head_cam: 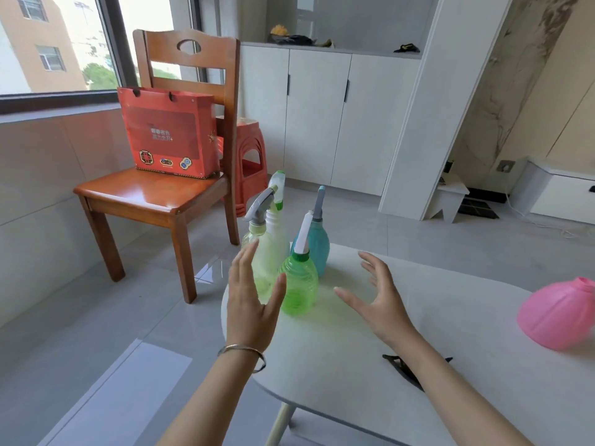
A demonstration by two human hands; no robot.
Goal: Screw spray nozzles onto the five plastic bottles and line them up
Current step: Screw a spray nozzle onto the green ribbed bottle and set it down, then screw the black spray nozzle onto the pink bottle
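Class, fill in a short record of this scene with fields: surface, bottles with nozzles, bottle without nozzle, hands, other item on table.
surface: white rounded table
bottles with nozzles: four clustered at the far left end: pale yellow-green bottle, white bottle, bright green ribbed bottle, teal bottle
bottle without nozzle: pink plastic bottle, apart at the right edge
hands: left hand and right hand open, either side of the cluster
other item on table: small dark object, unidentifiable

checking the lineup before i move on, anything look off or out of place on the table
Yes. The pink bottle sits far off at the table's right edge, tilted, with no nozzle visible, apart from the four nozzled bottles bunched at the far left corner. Those four form a cluster, not a row. Both hands are open and empty.
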